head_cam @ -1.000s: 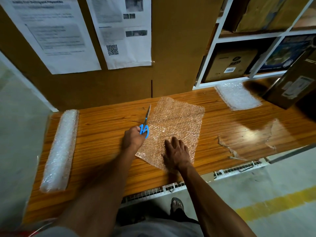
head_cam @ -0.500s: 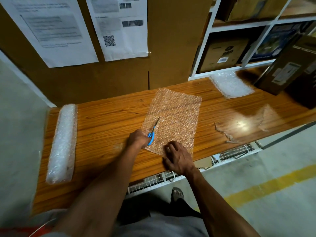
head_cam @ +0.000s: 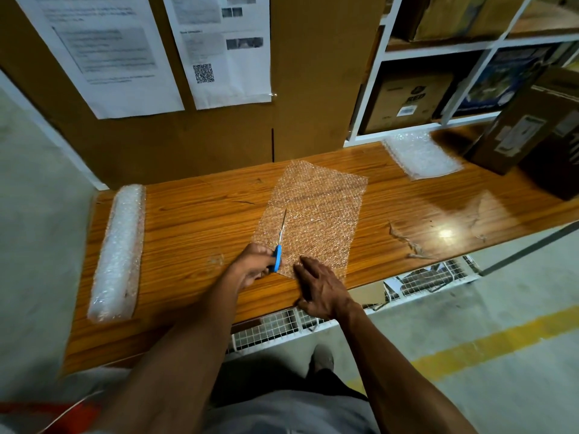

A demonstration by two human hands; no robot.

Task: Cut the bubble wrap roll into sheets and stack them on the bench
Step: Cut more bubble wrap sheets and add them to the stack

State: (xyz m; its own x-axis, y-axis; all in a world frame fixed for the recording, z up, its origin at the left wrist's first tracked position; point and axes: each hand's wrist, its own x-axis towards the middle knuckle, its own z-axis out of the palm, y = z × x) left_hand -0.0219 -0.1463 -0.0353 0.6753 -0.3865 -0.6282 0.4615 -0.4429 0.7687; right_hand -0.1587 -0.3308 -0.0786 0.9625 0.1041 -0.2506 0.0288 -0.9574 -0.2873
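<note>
One wooden bench (head_cam: 194, 214) is carrying the stock; one bubble wrap roll (head_cam: 117, 252) is lying at its left end, running front to back, well apart from both hands; one loose bubble wrap sheet (head_cam: 316, 211) is lying flat at the middle of the bench, its near corner reaching toward the front edge; one stack of cut sheets (head_cam: 421, 155) is sitting at the back right, just beside one dark cardboard box (head_cam: 532, 133) standing tilted on the bench; how many sheets the stack is holding cannot be told; one pair of blue-handled scissors (head_cam: 279, 242) is lying over the left part of the loose sheet, blades pointing away from the person and looking nearly closed; the left hand (head_cam: 253, 264) is gripping the blue handles with fingers curled round them, at the sheet's near left edge; the right hand (head_cam: 322, 288) is resting palm down with fingers fairly straight and spread, fingertips pressing on the sheet's near corner, the heel of the hand hanging over the bench's front edge; two printed paper notices (head_cam: 219, 48) are hanging on the brown board behind the bench; one white shelf unit (head_cam: 438, 48) at the back right is holding cardboard cartons; one yellow floor line (head_cam: 488, 343) is crossing the concrete at lower right.
</note>
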